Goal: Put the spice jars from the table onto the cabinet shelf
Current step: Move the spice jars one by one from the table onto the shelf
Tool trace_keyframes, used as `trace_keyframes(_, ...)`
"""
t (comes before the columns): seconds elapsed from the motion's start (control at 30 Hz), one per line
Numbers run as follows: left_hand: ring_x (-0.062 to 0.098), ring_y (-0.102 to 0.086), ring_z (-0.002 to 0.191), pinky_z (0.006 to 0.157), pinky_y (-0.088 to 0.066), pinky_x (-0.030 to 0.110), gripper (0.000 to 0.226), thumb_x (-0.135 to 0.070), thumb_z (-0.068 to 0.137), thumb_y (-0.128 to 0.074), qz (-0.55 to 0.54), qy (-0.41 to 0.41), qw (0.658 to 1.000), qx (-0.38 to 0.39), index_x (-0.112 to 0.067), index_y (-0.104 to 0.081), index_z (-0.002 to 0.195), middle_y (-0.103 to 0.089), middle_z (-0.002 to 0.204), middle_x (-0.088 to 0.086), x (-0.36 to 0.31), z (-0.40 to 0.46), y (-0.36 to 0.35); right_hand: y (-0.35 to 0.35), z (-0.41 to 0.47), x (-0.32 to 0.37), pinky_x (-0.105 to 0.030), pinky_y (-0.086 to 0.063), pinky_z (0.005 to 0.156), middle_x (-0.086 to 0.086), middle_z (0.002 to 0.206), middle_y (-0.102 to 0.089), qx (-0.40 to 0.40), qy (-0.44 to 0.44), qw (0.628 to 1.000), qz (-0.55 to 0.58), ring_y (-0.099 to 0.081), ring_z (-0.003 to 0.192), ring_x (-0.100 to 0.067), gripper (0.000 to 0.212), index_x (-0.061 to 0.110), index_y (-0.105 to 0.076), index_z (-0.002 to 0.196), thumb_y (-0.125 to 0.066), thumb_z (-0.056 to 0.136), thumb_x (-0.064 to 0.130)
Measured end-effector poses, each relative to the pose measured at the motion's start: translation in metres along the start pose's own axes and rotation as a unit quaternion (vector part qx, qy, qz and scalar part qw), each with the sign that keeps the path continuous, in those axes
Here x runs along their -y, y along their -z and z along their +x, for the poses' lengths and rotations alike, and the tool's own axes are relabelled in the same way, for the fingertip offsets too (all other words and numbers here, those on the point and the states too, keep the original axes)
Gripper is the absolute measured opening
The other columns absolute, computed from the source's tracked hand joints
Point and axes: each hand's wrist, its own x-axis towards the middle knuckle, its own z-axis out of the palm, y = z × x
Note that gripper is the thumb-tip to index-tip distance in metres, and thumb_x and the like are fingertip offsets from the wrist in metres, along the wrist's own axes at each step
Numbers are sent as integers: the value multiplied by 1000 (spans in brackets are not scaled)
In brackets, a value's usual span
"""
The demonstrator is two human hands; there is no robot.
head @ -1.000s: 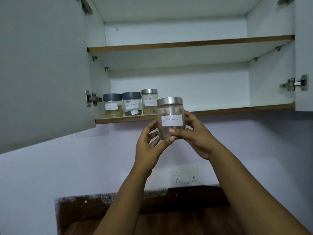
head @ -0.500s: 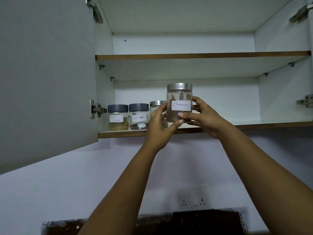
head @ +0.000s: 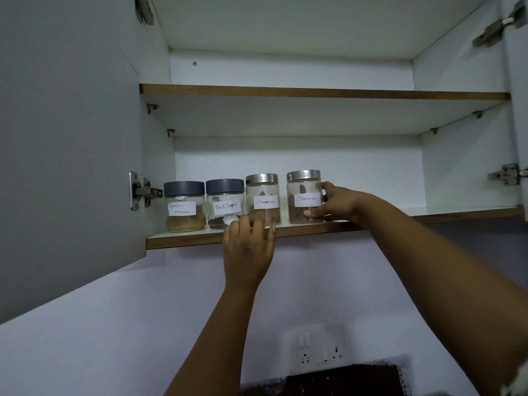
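Hands: right (head: pixel 337 205) grips cinnamon jar (head: pixel 304 197); left (head: pixel 248 247) loosely curled, hiding shelf edge (head: pixel 185 240).

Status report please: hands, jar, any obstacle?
Right hand grips Cinnamon jar, standing on shelf. Left hand open at shelf edge. Nothing blocking.
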Motion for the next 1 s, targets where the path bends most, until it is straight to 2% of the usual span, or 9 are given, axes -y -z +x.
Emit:
trace_keyframes(0.07, 20, -47, 75, 67, -38, 32, 27, -35, 96, -48, 1, -3, 1000, -7, -13, -61, 88, -54, 85, 6, 1, 1, -2, -2, 11, -2, -39, -45, 101, -6, 127, -56, 0, -15, 1000, -4, -57, 114, -23, 90, 17, -23, 148, -79, 79, 11)
trace_keyframes(0.13, 20, -48, 75, 68, -38, 32, 28, -35, 96, -47, 0, -7, 1000, -14, -12, -62, 89, -54, 84, 6, 1, 1, -4, -5, 20, -5, -39, -41, 106, -6, 134, -52, 10, -27, 1000, -9, -51, 122, -24, 97, 18, -22, 150, -83, 75, 17)
trace_keyframes(0.2, 20, -48, 74, 69, -37, 32, 27, -35, 96, -48, 6, -12, 1000, -23, -12, -62, 89, -54, 83, 5, 1, -1, -7, -8, 26, -8, -36, -40, 106, -3, 137, -50, 12, -29, 999, -15, -48, 124, -23, 102, 19, -23, 149, -87, 69, 21)
trace_keyframes(0.37, 21, -48, 73, 70, -37, 33, 25, -33, 93, -50, 10, -6, 999, -49, -12, -63, 88, -54, 82, 6, 0, 0, -14, -16, 38, -14, -37, -41, 106, -1, 136, -49, -16, -16, 998, -57, -49, 122, -21, 98, 18, -32, 142, -91, 63, 24)
trace_keyframes(0.57, 19, -47, 73, 71, -37, 31, 21, -29, 91, -57, -60, 32, 996, -51, -12, -62, 80, -52, 78, 4, -3, 0, -9, -14, 34, -15, -36, -41, 101, -4, 139, -42, -52, -46, 994, -87, -44, 124, -24, 110, 12, -24, 146, -90, 62, 38)
trace_keyframes(0.7, 18, -47, 72, 73, -37, 31, 19, -28, 89, -59, -95, 55, 993, -39, -12, -61, 78, -50, 76, 2, -5, 1, -6, -15, 29, -14, -33, -43, 94, -4, 124, -53, -51, -47, 992, -105, -51, 110, -21, 82, 9, -46, 135, -85, 68, 39)
trace_keyframes(0.93, 16, -46, 73, 75, -32, 25, 17, -25, 87, -63, -121, 80, 989, -27, -14, -60, 74, -49, 75, 0, -4, 4, -2, -13, 24, -9, -29, -40, 86, -3, 112, -51, -50, -46, 993, -96, -50, 104, -20, 68, 8, -52, 132, -82, 75, 28)
trace_keyframes(1.0, 16, -46, 73, 74, -32, 25, 18, -24, 86, -64, -120, 87, 988, -30, -14, -59, 72, -48, 74, 0, -5, 5, -1, -14, 24, -9, -29, -41, 87, -2, 109, -53, -48, -45, 993, -98, -51, 103, -20, 57, 12, -55, 123, -82, 75, 27)
